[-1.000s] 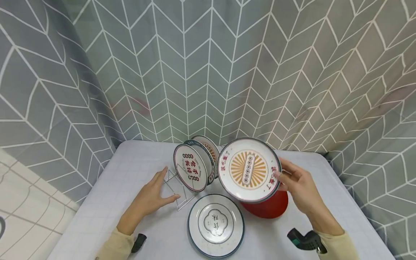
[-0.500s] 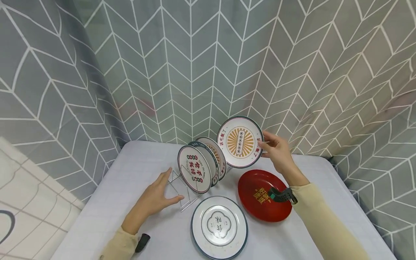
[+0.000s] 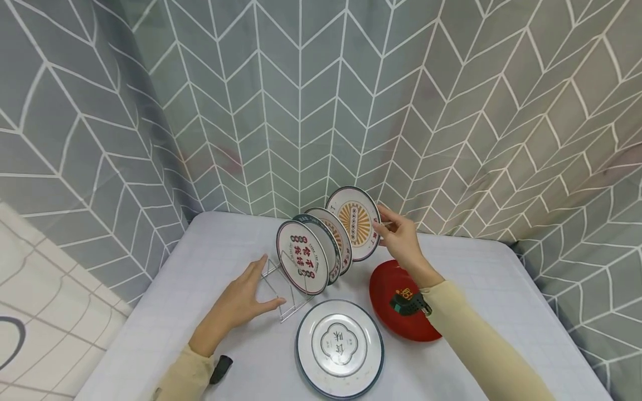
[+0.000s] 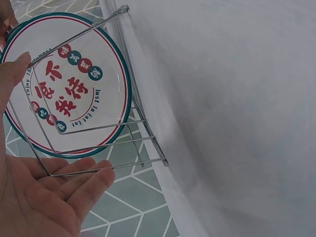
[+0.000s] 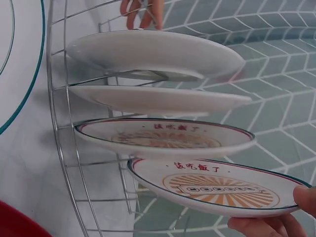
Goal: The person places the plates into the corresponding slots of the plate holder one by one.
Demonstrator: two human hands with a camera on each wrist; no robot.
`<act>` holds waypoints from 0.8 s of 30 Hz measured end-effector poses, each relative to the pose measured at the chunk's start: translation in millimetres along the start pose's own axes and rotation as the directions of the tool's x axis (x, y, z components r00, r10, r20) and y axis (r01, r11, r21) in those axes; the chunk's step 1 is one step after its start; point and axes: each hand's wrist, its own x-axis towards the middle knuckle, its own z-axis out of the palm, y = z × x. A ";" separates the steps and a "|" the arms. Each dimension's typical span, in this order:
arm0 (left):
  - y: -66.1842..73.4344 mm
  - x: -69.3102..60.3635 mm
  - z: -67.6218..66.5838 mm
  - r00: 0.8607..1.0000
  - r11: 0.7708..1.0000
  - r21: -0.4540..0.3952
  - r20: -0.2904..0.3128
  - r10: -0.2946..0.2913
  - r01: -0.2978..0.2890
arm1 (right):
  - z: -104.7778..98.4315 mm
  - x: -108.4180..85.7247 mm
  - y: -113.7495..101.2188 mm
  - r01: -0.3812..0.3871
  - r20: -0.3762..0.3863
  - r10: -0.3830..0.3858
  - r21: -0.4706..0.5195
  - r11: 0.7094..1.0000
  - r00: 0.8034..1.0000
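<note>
A white plate with an orange sunburst (image 3: 353,223) is pinched at its right rim by my right hand (image 3: 403,239), thumb on the face and fingers behind. It stands tilted at the right end of a wire plate rack (image 3: 297,309), close to the last racked plate (image 5: 168,136). Three plates stand on edge in the rack; the leftmost, a white plate with red lettering (image 4: 74,98), faces left. My left hand (image 3: 241,301) lies at the rack's left end, thumb and fingers spread, touching its end wires in the left wrist view. The held plate's lower edge is partly hidden in the head view.
A white plate with a blue rim (image 3: 340,348) lies on the table in front of the rack. To its right is a red plate (image 3: 386,301), partly under my right forearm. A patterned grey curtain (image 3: 321,111) hangs behind the white-covered table (image 3: 476,267).
My right hand has carried the sunburst plate from above the red plate back and left to the rack's right end, turning it more upright. My left hand has stayed at the rack.
</note>
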 end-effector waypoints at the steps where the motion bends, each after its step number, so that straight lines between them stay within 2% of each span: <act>1: -0.1 0.2 -0.4 1.000 1.000 0.002 -0.002 0.001 -0.001 | 3.7 0.8 -0.2 0.013 -0.003 -0.013 -0.009 1.000 1.000; 9: -0.5 -0.9 -0.8 1.000 1.000 -0.008 0.011 -0.009 0.010 | 29.4 0.5 10.4 0.081 0.004 -0.081 -0.097 0.992 0.997; 16: -0.6 -1.2 0.7 1.000 1.000 -0.007 0.006 -0.004 0.004 | 41.0 -2.2 28.4 0.062 0.031 -0.059 -0.138 0.989 0.998; 24: -0.4 0.3 -0.5 1.000 1.000 0.002 -0.002 0.001 -0.001 | 39.7 5.3 41.1 0.034 0.001 -0.034 -0.143 0.989 0.999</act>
